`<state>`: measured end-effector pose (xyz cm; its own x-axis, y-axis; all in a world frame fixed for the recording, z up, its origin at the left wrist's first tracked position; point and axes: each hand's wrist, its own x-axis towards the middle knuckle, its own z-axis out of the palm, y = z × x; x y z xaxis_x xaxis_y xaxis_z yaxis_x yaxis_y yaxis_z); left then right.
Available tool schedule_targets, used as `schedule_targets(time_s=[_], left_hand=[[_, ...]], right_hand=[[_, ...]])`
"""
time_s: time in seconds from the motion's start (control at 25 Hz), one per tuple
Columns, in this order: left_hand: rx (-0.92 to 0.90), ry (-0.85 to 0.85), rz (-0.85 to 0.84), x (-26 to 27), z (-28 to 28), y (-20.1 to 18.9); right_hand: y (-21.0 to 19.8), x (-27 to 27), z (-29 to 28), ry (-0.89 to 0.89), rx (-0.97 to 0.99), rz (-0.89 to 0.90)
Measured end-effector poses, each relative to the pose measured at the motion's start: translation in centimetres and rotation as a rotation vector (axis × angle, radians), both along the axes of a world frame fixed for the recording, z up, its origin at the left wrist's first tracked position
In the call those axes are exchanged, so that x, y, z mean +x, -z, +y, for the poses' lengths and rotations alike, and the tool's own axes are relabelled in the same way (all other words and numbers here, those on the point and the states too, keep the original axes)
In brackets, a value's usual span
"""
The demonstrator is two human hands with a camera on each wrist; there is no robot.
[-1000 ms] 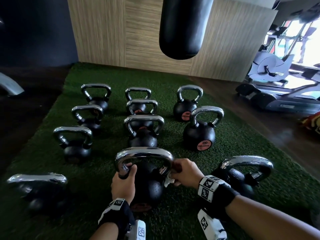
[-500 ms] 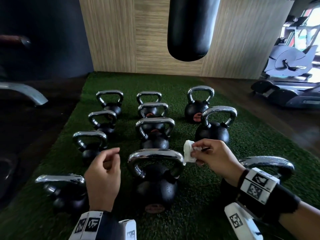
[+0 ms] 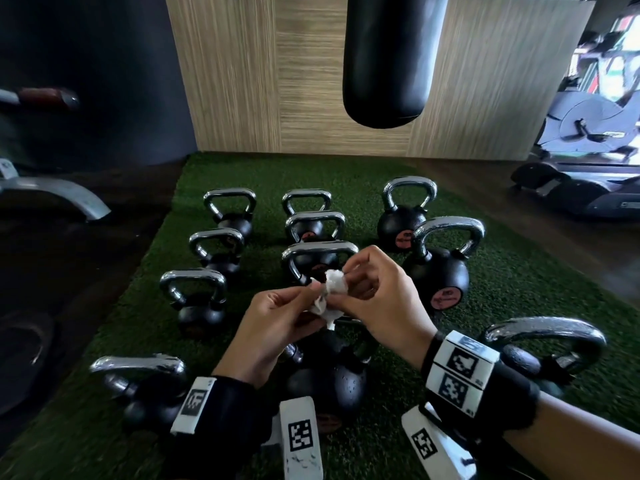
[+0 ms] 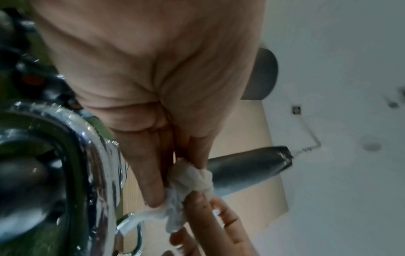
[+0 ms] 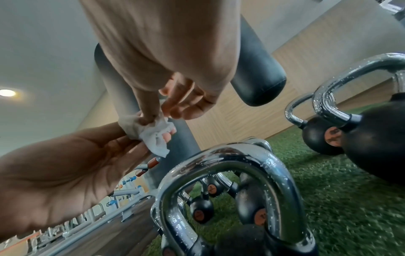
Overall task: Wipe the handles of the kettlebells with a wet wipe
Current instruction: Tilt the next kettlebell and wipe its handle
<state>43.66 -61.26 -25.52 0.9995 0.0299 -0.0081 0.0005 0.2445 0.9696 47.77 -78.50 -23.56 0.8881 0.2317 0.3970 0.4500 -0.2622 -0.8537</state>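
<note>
The wet wipe, a crumpled white wad, is held up in the air between both hands, above the nearest kettlebell and touching no handle. The left hand pinches its lower edge between thumb and fingertips; the right hand pinches the upper bunch the same way, its other fingers loosely fanned. Both wrists wear black straps carrying white printed marker tags.

From the right wrist the wipe shows a thin, fibrous, creased surface, with the left palm turned up beneath it. That view also shows water droplets beading on the chrome handle just below, which the head view hides behind the hands. The left wrist view shows the wipe twisted into a knot-like lump, with a loose tail hanging toward the same wet handle.

The kettlebells are matte black balls with polished, rounded-square chrome handles and small red-orange labels. They stand upright in rows on a green artificial turf mat. A black cylindrical punching bag hangs above the far end of the mat, before a pale wood-grain wall panel. Exercise machines stand off to the right.
</note>
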Motion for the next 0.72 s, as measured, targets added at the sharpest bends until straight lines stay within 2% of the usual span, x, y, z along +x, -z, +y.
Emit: schedule_targets(time_s=[0.12,0.16,0.2,0.28,0.36,0.4,0.48,0.56,0.64,0.72], left_hand=[[-0.069,-0.053,-0.044,0.3,0.3,0.4],[-0.014,-0.116,-0.104,0.3,0.5,0.6],[0.126,-0.215,-0.199,0.4,0.8,0.8],[0.483,-0.394,-0.409,0.9,0.9,1.4],[0.65,-0.456,-0.525,1.8,0.3,2.2],[0.706,-0.452,-0.558,2.3,-0.1,2.6],[0.822,-0.395,-0.592,3.2,-1.3,3.4],[0.929,-0.348,-0.623,3.8,-2.1,4.1],[0.992,-0.342,-0.634,4.0,-2.2,4.6],[1.023,-0.364,-0.627,3.5,-1.5,5.1]], right_hand=[[0.2,-0.2,-0.2,-0.054,-0.021,0.003],[0.5,0.0,-0.5,-0.077,0.034,0.031],[1.0,0.3,-0.9,-0.041,0.088,0.055],[3.0,1.6,-2.1,0.197,0.091,0.134],[5.8,2.4,-3.3,0.397,-0.013,0.315],[7.3,2.6,-3.6,0.424,-0.052,0.421],[10.4,2.6,-3.7,0.347,-0.032,0.612],[12.5,2.2,-3.3,0.169,0.081,0.757],[14.2,1.9,-2.8,0.09,0.11,0.768],[15.5,1.8,-2.5,0.159,0.002,0.669]])
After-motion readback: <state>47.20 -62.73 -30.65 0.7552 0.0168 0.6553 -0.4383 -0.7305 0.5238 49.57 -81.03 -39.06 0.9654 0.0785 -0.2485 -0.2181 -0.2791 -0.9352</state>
